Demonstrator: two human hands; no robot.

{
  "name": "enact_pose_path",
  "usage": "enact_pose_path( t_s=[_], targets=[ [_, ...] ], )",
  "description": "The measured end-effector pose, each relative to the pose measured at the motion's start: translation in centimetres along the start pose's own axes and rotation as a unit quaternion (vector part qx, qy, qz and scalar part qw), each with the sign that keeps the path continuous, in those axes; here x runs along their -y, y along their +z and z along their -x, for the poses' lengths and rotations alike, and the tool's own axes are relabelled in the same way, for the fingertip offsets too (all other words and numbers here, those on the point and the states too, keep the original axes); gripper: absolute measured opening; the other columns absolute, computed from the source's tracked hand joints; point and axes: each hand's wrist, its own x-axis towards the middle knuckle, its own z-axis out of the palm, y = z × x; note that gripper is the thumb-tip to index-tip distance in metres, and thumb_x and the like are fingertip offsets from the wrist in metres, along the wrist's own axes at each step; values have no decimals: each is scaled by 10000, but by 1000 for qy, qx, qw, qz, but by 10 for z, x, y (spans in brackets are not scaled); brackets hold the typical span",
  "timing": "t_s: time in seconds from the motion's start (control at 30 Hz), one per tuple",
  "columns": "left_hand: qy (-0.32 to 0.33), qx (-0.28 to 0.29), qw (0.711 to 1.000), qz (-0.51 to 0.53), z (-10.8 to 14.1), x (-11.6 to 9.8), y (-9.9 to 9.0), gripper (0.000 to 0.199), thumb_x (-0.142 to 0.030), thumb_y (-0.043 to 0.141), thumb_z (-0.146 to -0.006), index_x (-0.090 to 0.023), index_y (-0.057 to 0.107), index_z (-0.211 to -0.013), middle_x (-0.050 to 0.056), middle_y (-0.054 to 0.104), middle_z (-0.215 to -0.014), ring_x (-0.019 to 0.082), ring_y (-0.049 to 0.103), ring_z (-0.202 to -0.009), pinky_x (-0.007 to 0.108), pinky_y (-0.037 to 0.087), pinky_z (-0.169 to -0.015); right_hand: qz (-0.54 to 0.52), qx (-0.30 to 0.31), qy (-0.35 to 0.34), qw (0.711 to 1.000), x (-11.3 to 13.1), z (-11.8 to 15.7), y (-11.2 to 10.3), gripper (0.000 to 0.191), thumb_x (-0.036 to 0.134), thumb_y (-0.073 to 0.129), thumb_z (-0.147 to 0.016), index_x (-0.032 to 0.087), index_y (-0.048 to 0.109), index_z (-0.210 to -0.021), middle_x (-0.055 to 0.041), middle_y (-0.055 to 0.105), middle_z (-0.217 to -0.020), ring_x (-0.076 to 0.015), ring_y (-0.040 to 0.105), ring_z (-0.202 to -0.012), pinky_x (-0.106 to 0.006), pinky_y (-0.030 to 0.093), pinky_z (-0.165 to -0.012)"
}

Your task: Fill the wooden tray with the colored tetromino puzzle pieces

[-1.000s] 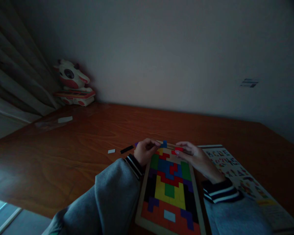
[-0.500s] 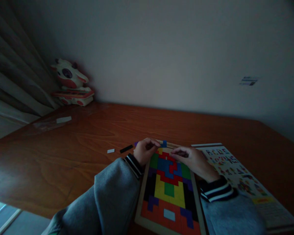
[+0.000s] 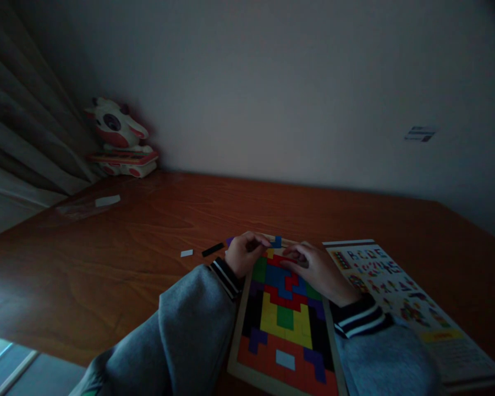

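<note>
I am pinching my left hand (image 3: 243,256) narrow beside a blue piece (image 3: 278,241) at the puzzle tray's (image 3: 239,342) far edge; whether I am gripping it, I cannot tell. My right hand (image 3: 317,269) is curling beside a red piece (image 3: 277,261), its hold unclear. The tray is lying on the worktop (image 3: 148,236), left of a printed sheet (image 3: 400,291).

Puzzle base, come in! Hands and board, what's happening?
Left hand at board's far left corner, right hand over far end; grips unclear. Board mostly filled. Leaflet beside, not blocking.
</note>
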Motion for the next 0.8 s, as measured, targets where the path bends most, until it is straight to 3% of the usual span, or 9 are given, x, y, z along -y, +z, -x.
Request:
enact_pose_path(
  t_s=[0.17, 0.33, 0.47, 0.57, 0.7, 0.8],
  targets=[
    [-20, -11, 1000, 9, 0, -2, 1, 223, -362, 692, -830, -141, 670, -822, 96, 715, -891, 190, 674, -858, 330, 541, -817, 0, -1, -3, 1000, 6, 0, -1, 243, 479, 651, -845, 248, 705, -898, -41, 690, -895, -199, 654, -804, -358, 512, -744],
    [-75, -17, 995, 60, 0, -2, 2, 317, -392, 778, -747, -138, 642, -881, 76, 713, -855, 169, 678, -785, 305, 555, -748, -74, -58, 43, 995, 10, -1, -4, 337, 514, 504, -922, 237, 682, -997, -60, 719, -924, -204, 666, -810, -350, 521, -726],
    [-64, 13, 993, 99, 4, -3, 6, 345, -382, 820, -699, -134, 626, -838, 66, 701, -853, 159, 674, -770, 303, 552, -755, -183, -45, 69, 980, 12, -1, -4, 347, 525, 568, -880, 255, 680, -1067, -47, 739, -983, -209, 683, -891, -342, 536, -776],
    [-57, 26, 994, 89, 6, -4, 10, 352, -394, 819, -696, -133, 624, -830, 59, 697, -818, 159, 671, -743, 304, 553, -742, -189, -40, 69, 979, 15, -1, -4, 325, 521, 602, -859, 253, 705, -1010, -46, 743, -985, -215, 685, -908, -346, 533, -797],
    [-24, 4, 999, -39, 5, -12, 3, 276, -409, 708, -815, -144, 652, -870, 66, 698, -829, 158, 660, -729, 276, 543, -680, -206, -93, 82, 971, 15, -1, -5, 340, 531, 599, -860, 224, 697, -969, -71, 740, -982, -230, 678, -923, -366, 524, -837],
    [80, 14, 976, -204, 1, -19, -20, 199, -351, 618, -887, -166, 686, -917, 80, 697, -884, 175, 656, -793, 291, 533, -726, -232, -146, 104, 956, 10, -2, -8, 372, 542, 614, -847, 204, 683, -985, -89, 732, -1012, -236, 674, -934, -375, 521, -855]
  ],
)
